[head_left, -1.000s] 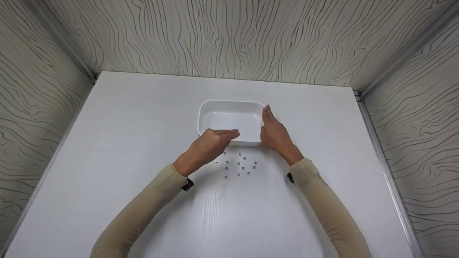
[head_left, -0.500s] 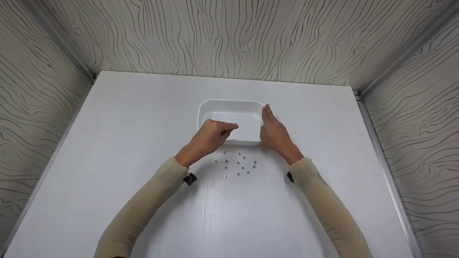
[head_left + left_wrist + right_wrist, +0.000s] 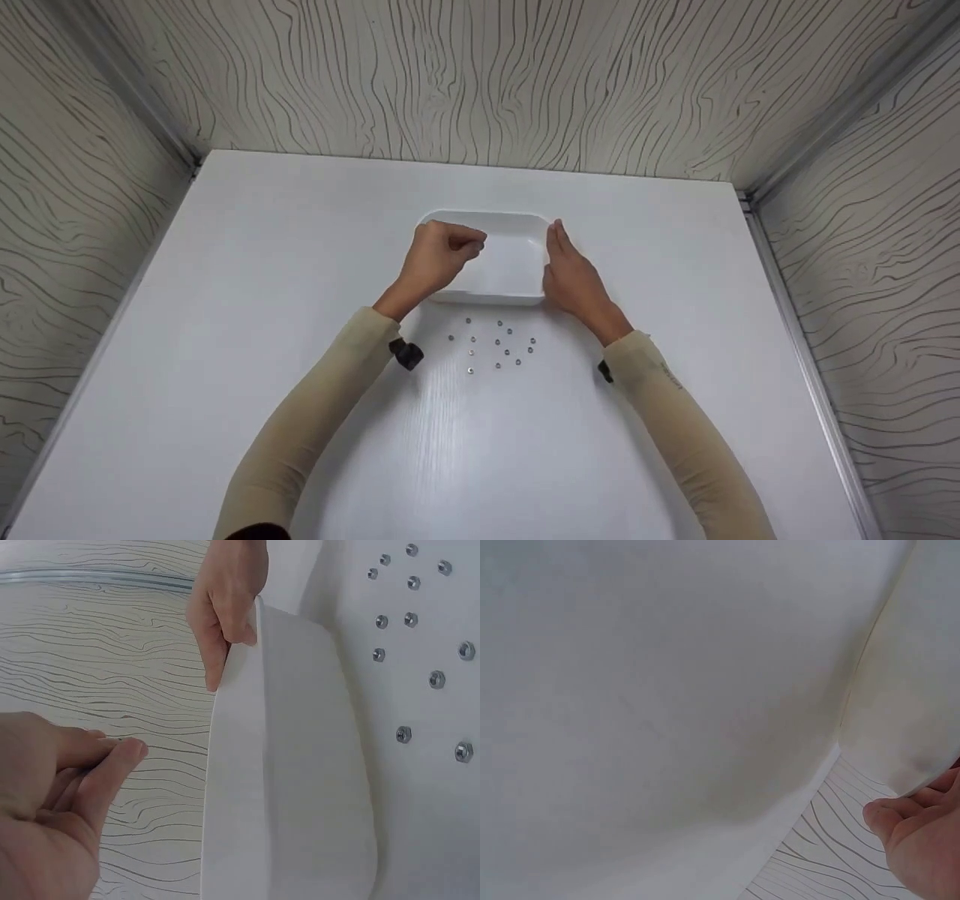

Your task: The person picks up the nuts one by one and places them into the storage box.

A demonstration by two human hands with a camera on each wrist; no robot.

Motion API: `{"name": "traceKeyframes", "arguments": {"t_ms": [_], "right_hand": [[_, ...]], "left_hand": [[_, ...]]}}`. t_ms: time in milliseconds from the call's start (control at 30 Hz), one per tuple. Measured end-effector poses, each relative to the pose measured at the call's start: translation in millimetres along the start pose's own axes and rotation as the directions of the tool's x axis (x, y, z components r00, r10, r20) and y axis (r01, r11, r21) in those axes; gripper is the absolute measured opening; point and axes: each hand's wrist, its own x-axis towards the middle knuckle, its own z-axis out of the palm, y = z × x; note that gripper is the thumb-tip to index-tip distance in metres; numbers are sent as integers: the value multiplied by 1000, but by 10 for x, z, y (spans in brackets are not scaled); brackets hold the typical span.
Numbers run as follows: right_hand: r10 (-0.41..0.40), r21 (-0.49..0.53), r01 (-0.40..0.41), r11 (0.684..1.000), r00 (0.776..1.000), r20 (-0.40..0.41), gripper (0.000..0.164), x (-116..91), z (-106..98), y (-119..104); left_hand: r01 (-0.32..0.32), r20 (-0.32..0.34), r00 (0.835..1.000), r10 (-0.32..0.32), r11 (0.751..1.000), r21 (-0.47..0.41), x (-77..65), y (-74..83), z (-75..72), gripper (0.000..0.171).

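A white rectangular plastic box (image 3: 495,298) with rounded corners stands on the white table. My left hand (image 3: 435,259) is raised over its left side, thumb and forefinger pinched together. Between those fingertips, in the left wrist view, only a tiny dark speck shows; what looks like a hex nut is almost wholly hidden there. My right hand (image 3: 574,281) holds the box by its right wall, the thumb at the rim (image 3: 259,637). In the right wrist view that hand (image 3: 922,832) reaches to the box's edge. Several loose metal hex nuts (image 3: 437,679) lie scattered just in front of the box.
The white table (image 3: 300,247) reaches on both sides of the box. Walls with a wavy wood-grain pattern (image 3: 465,82) close off the back and sides, with metal strips (image 3: 810,352) along the corners. A black wrist camera (image 3: 407,353) hangs under the left sleeve.
My left hand has risen from the box's near rim and moved farther back over its left side, its fingers going from straight to pinched. The right hand and the box stay put.
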Motion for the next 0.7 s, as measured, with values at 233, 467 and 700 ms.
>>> {"name": "traceKeyframes", "arguments": {"t_ms": [233,467,700], "right_hand": [[4,-8,-4,1000,1000,2,65,-1,-1,-3],[20,0,-20,1000,1000,4,65,-11,-1,-8],[30,9,-30,1000,1000,10,66,-5,-5,-18]], "left_hand": [[161,55,987,-152,961,-226,91,-89,3,21],[336,139,941,-307,821,-462,183,-127,18,22],[470,179,876,-448,705,-531,293,-190,54,27]]}}
